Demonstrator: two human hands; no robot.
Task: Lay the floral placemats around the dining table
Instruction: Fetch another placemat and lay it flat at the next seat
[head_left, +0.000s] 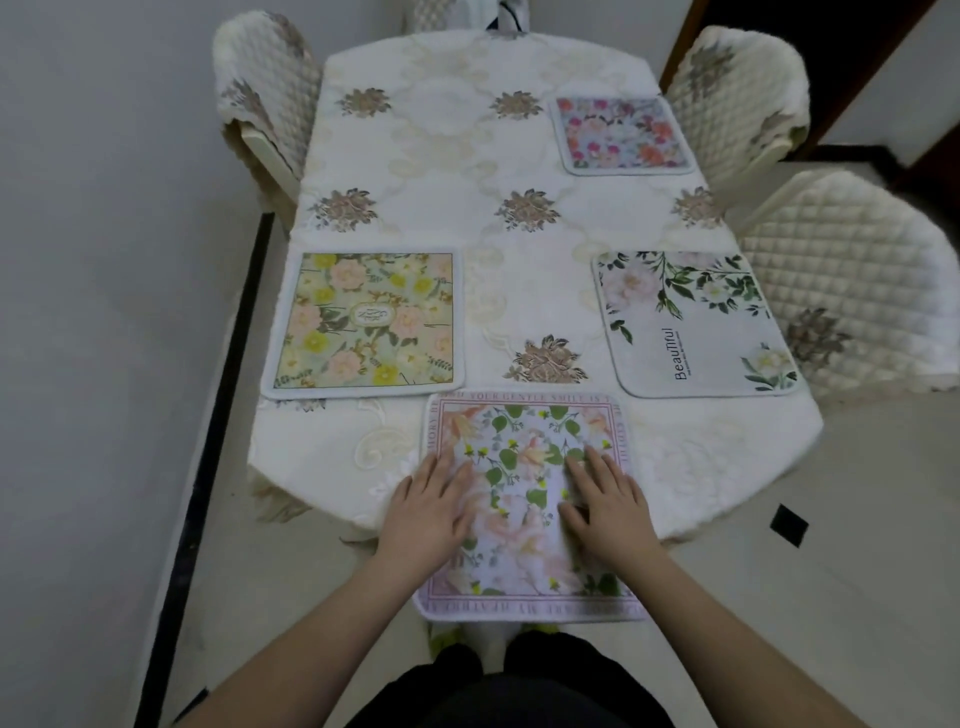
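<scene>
Pressing our flat left hand (434, 506) and right hand (608, 506) on the pink-bordered placemat (524, 467), grasping nothing, we risk its near edge beneath our wrists, overhanging the dining table (441, 156), sliding off.

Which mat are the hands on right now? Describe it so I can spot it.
On the cream dining table, look at the near end, closest to the person. The pink-bordered placemat lies there under the left hand and right hand, overhanging the edge. Only it has lettering running round its border.
</scene>
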